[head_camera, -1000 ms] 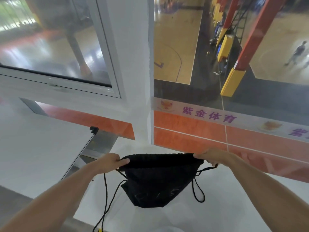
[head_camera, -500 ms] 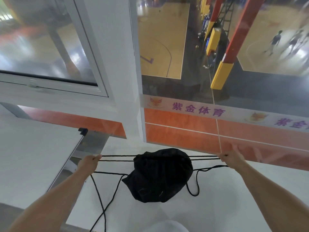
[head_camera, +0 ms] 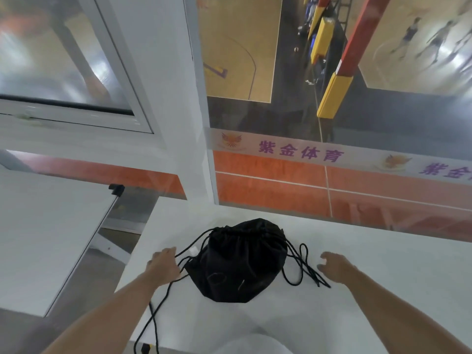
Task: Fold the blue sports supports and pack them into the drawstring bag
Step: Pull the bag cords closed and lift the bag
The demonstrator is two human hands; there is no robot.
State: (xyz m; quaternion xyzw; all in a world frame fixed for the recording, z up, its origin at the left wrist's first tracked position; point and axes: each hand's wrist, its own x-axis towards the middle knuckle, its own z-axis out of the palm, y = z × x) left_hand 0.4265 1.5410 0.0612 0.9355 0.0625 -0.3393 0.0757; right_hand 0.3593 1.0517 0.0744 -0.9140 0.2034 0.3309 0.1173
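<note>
Drawstring bag (head_camera: 242, 261), cinched shut, lies lower centre on the table (head_camera: 383, 290). My left hand (head_camera: 163, 264) rests open on its cords (head_camera: 309, 270), right hand (head_camera: 337, 268) open nearby. Packing seems done; next, withdraw.

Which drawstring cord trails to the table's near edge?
The left cord, passing the left hand toward the camera; the right cord lies bunched in short loops beside the black bag.

White table (head_camera: 383, 264) beside windows (head_camera: 332, 72) overlooking a wooden sports court (head_camera: 235, 47)
</note>
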